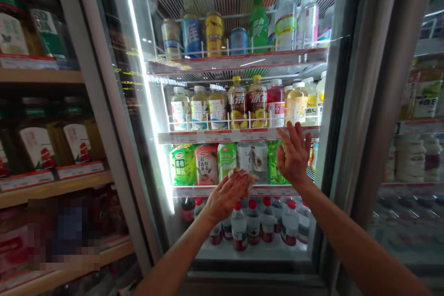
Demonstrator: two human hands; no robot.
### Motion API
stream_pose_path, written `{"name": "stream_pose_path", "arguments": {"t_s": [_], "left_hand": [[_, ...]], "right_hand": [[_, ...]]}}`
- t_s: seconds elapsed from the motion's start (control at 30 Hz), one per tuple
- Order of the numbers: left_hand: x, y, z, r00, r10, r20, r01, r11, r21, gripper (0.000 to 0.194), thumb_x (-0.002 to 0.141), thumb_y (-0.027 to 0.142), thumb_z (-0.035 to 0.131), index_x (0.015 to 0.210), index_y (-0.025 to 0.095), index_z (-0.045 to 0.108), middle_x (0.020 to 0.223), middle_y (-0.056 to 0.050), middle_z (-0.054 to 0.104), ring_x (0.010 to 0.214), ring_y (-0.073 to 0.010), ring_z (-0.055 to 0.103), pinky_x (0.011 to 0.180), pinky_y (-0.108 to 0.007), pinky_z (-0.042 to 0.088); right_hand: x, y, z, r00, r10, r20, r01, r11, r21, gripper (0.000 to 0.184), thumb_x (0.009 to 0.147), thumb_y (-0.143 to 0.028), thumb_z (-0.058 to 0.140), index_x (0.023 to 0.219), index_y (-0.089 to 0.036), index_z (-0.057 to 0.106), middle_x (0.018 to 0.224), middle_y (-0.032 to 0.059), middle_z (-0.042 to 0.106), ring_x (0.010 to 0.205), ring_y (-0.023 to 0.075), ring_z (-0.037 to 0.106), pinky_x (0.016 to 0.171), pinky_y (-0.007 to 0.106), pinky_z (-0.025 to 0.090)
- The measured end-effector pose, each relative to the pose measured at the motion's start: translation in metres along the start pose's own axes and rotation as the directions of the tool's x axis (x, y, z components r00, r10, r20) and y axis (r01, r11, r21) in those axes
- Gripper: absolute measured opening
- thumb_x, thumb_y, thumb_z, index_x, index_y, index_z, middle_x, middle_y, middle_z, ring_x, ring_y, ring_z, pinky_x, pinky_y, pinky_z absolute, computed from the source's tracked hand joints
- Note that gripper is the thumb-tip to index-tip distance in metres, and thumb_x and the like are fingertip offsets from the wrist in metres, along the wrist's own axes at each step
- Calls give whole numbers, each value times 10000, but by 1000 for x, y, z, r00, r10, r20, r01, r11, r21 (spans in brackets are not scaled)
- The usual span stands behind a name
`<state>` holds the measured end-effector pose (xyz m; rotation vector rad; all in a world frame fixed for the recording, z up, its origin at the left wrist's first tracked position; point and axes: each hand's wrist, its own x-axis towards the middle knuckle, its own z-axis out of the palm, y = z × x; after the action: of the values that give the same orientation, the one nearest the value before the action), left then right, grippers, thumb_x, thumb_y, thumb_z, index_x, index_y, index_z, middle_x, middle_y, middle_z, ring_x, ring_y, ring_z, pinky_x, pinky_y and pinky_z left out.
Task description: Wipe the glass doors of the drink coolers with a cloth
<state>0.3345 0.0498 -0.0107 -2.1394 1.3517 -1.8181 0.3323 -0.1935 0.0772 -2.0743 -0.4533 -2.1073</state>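
Note:
My left hand (229, 194) presses a pale crumpled cloth (252, 179) in front of the lower shelf of a lit drinks cooler. Reflections across the front suggest glass between my hands and the bottles. The cloth is partly hidden under my fingers. Higher and to the right, my right hand (295, 155) is raised with its fingers apart and holds nothing. Its fingertips reach the level of the price-label strip (239, 135). Whether they touch the front, I cannot tell. Behind my hands stand a green drink bottle (274, 162) and a green pouch-shaped bottle (227, 155).
Metal door frames (371, 101) border the cooler on the right. Red-capped water bottles (239, 226) fill its bottom, with iced-tea bottles (257, 101) and cans (214, 34) above. A wooden shelf (69, 187) with jars stands at left. Another drinks cabinet (416, 125) is at right.

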Motion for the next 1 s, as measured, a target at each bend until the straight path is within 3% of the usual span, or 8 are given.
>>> {"name": "stream_pose_path", "arguments": {"t_s": [0.1,0.23,0.27,0.4,0.57,0.67,0.77,1.0], "left_hand": [[-25,-12,-7,966,-229,-121,237,970,60,571,819,135,436,1368,187,285,1421,-79,334,1336,-250,237,1080,-447,278],[-35,-39,-18,703,-593,-392,652,758,21,544,849,168,404,1375,207,268,1471,-87,213,1357,-242,177,1103,-473,213],[-31,-39,-18,687,-607,-401,665,747,8,538,855,166,388,1376,208,263,1473,-86,206,1362,-237,158,1105,-474,203],[6,-19,-5,842,-463,-278,475,880,-26,569,846,140,373,1388,223,220,1471,-70,221,1369,-250,112,1095,-507,212],[58,1,4,892,-391,-225,366,919,-146,591,857,135,310,1408,175,99,1448,-106,269,1364,-211,144,1091,-456,257],[55,1,-1,844,-482,-235,449,875,-183,568,883,218,298,1406,154,87,1463,-120,225,1360,-191,163,1088,-399,272],[19,-1,-8,755,-611,-238,605,789,-108,703,842,380,439,1405,135,96,1471,-165,167,1363,-268,134,1084,-495,218],[-37,9,-23,758,-651,-38,649,749,135,717,831,405,478,1405,147,136,1455,-183,207,1358,-304,138,1052,-544,225]], "right_hand": [[-1,0,0,1000,0,9,0,1000,-1,542,824,-198,413,1354,-266,324,1432,40,335,1344,230,248,1090,491,163],[-2,1,3,1000,1,6,-1,1000,-6,545,825,-201,410,1357,-274,317,1436,29,328,1343,237,249,1087,497,170],[-3,2,3,1000,1,0,-1,1000,0,544,825,-199,412,1356,-274,320,1435,27,329,1343,238,249,1087,498,170],[-2,2,1,999,-7,-33,8,999,38,530,822,-184,422,1341,-265,349,1426,36,345,1336,253,260,1080,526,172],[-6,-46,-8,982,-190,2,176,911,372,587,832,-131,358,1386,-283,234,1466,35,257,1329,216,285,1061,481,297],[-17,-88,0,959,-262,103,166,822,545,578,852,-154,321,1406,-241,180,1450,69,286,1319,187,307,1044,416,364],[-28,-120,19,958,-223,180,118,879,463,516,862,-217,350,1373,-219,280,1415,90,350,1330,203,281,1060,443,332],[-31,-133,35,968,-219,120,196,965,174,386,834,-250,467,1219,-241,499,1336,74,469,1318,224,299,1079,485,239]]}}
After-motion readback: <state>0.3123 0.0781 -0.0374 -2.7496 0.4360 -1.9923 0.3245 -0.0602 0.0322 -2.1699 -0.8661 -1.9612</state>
